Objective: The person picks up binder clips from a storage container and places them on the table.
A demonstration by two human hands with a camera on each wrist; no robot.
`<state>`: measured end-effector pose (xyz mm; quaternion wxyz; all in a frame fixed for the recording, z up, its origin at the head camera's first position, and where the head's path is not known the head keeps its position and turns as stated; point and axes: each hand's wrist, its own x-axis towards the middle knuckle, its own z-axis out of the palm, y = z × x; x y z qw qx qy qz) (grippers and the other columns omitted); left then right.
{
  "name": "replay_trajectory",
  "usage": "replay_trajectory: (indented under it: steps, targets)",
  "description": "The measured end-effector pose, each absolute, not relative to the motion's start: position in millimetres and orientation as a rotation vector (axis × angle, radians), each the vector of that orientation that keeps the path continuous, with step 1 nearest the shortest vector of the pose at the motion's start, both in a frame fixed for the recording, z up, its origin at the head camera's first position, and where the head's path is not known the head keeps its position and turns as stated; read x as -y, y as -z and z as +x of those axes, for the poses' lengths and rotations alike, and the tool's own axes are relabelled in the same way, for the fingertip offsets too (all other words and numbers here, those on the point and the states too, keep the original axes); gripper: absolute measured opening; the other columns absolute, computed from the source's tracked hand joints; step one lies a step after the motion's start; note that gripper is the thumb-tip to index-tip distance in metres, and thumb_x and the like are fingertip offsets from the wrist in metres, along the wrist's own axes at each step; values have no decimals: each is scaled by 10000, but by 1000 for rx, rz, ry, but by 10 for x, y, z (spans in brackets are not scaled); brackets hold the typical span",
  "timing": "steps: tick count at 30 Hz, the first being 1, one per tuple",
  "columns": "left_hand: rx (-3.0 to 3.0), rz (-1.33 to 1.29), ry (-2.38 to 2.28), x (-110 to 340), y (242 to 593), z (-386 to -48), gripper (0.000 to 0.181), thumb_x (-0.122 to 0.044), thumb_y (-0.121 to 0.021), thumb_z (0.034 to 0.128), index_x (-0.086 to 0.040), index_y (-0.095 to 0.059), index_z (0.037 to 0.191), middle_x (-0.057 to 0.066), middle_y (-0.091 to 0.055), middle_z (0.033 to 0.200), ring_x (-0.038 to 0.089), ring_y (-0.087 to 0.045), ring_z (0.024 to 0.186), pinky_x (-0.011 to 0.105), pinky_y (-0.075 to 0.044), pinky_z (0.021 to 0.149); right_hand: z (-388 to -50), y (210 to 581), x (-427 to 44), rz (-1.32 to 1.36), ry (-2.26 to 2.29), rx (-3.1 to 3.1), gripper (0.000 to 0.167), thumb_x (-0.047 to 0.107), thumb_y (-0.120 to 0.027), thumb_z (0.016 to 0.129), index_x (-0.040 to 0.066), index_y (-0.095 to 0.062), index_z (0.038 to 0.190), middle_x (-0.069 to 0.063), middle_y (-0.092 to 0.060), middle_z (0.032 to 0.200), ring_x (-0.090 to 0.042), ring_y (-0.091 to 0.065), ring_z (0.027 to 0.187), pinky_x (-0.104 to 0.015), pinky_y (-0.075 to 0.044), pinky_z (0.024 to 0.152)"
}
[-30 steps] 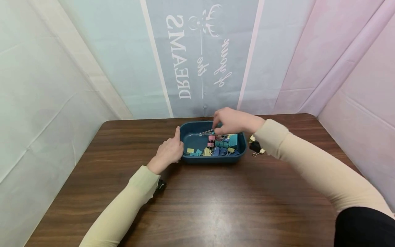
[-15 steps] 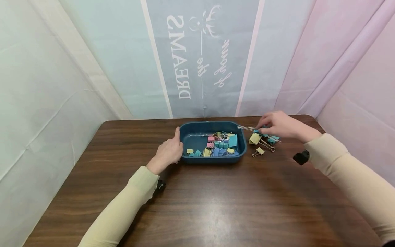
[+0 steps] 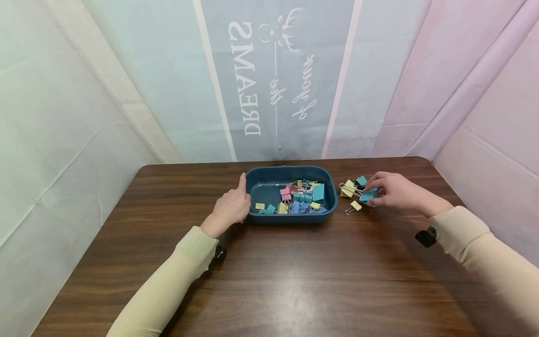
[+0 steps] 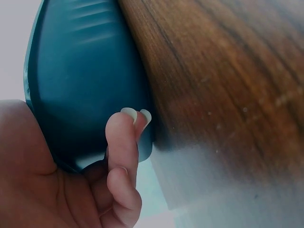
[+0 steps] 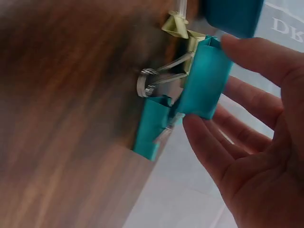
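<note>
My right hand [image 3: 393, 189] holds a large teal binder clip [image 5: 206, 78] by its ends, just over the small pile right of the bin; its wire handles point left. Beneath and beside it lie another teal clip [image 5: 151, 126], a yellow clip [image 3: 347, 187] and a small yellow clip [image 3: 356, 205]. At the left end of the dark blue bin [image 3: 290, 218], my left hand [image 3: 229, 208] holds its corner, with bent fingers against the wall in the left wrist view. Inside the bin sit several pink, blue, teal and yellow clips, such as a pink one [image 3: 286, 193].
Bin and pile stand near the back edge of the brown wooden table [image 3: 269, 276]. A printed cloth [image 3: 275, 84] hangs right behind. Pale cloth walls rise at both sides. The clips in the bin lie mostly in its right and front parts.
My right hand has moved from inside the bin rightward to the pile with the teal binder clip, then lowered it. My left hand has stayed at the bin's left end.
</note>
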<state>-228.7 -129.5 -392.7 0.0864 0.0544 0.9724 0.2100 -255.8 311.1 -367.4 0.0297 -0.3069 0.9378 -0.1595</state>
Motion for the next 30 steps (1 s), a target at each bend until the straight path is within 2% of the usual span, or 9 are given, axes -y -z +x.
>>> replay_trajectory:
  steps: [8, 13, 18, 24, 30]
  targets:
    - [-2905, 145, -635, 1275, 3910, -2320, 689, -230, -379, 1056, -55, 15, 1594, 64, -590, 580, 208, -585, 448, 303, -401, 401, -2531, 3753, -3115, -942, 433, -2889, 292, 129, -827, 797, 83, -746, 1073, -110, -606, 1111, -204, -602, 894, -416, -510, 751]
    - [-2897, 149, -643, 1277, 3890, -2327, 689, -229, -370, 1054, -57, 23, 1593, 67, -594, 587, 201, -591, 453, 310, -418, 412, -2529, 3714, -3104, -930, 404, -2872, 316, 141, -839, 786, 108, -746, 1085, -84, -614, 1100, -213, -586, 913, -429, -493, 768]
    - [-2896, 144, -638, 1278, 3888, -2316, 689, -224, -365, 1054, -63, 31, 1594, 65, -595, 580, 204, -589, 451, 308, -404, 404, -2548, 3612, -3082, -885, 430, -2831, 290, 154, -807, 832, 128, -738, 1113, -56, -624, 1102, -217, -586, 913, -406, -493, 756]
    - [-2889, 130, -645, 1282, 3913, -2301, 689, -233, -366, 1055, -68, 29, 1595, 67, -593, 588, 201, -590, 456, 312, -420, 422, -2633, 3445, -2976, -879, 440, -2807, 306, 168, -752, 891, 74, -711, 1179, -52, -666, 1119, -237, -625, 986, -444, -520, 798]
    - [-2886, 121, -652, 1285, 3929, -2290, 689, -236, -371, 1056, -71, 24, 1596, 72, -591, 596, 202, -591, 458, 315, -430, 428, -2750, 3225, -2675, -966, 442, -2765, 282, 162, -703, 931, 57, -695, 1192, -57, -696, 1070, -183, -645, 907, -433, -529, 783]
